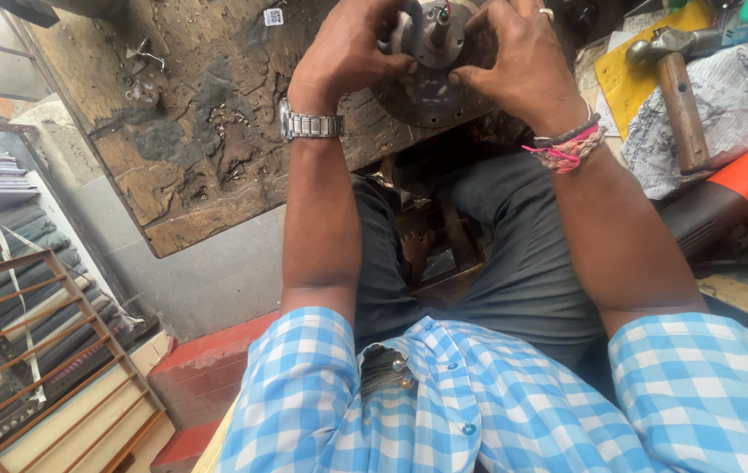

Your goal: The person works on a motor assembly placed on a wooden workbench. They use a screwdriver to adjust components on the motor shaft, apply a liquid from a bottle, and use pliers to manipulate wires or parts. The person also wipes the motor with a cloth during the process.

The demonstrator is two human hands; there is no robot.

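Both hands are closed around a round grey metal motor housing [431, 66] that sits on a worn, scarred wooden tabletop [190, 149] at the top of the view, directly ahead of the seated person. The left hand [352, 52], with a metal wristwatch [311, 125] on its wrist, grips the left flank of the housing, its thumb pressed on the perforated lower flange. The right hand [523, 61], with a ring on one finger and pink and dark thread bands [566, 147] at the wrist, wraps the right flank, thumb likewise on the flange. This opposed grip appears intended to steady the part against the board while the central shaft [438, 26] points up towards the camera. A hammer with a wooden handle [680, 96] lies well to the right on crumpled newspaper [733, 105], beside a yellow folder [632, 74], within reach but untouched. An orange-and-black power tool body [733, 188] lies below the paper. Small metal fittings [142, 57] rest on the tabletop's far left. The person wears a blue-and-white checked shirt [496, 394] and grey trousers. Stacked dark material on metal racking [15, 289] stands at the lower left.
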